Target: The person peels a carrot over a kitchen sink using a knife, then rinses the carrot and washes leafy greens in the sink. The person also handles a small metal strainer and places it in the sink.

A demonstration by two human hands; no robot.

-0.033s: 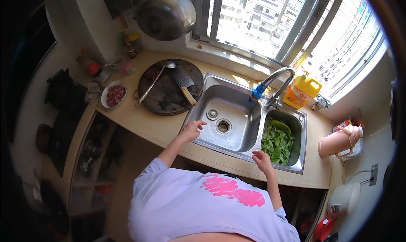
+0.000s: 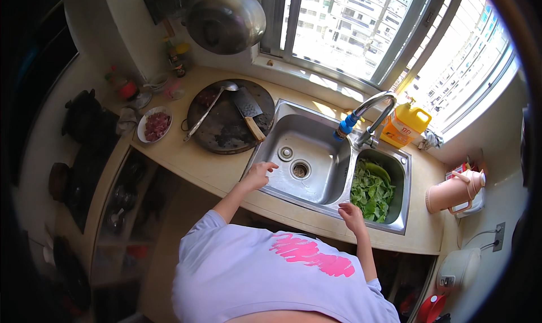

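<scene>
My left hand (image 2: 259, 176) hovers at the near left edge of the sink (image 2: 316, 179), fingers loosely stretched and nothing held. Beside the divider, at the front rim, my right hand (image 2: 352, 217) is empty too, its fingers slightly bent and apart. Whether either hand touches the rim I cannot tell. Leafy greens (image 2: 372, 196) fill the smaller right basin, with a long green vegetable (image 2: 379, 170) among them. In the larger left basin a round strainer plug (image 2: 286, 153) lies near the drain (image 2: 300, 169). The faucet (image 2: 367, 111), with a blue nozzle, arches over the sink, no water visible.
Left of the sink, a round dark chopping board (image 2: 220, 134) carries a cleaver (image 2: 248, 111) and a ladle (image 2: 206, 114). A bowl of raw meat (image 2: 157, 125) stands farther left. A yellow jug (image 2: 403, 125) is behind the faucet; a pink thermos (image 2: 451, 193) stands right.
</scene>
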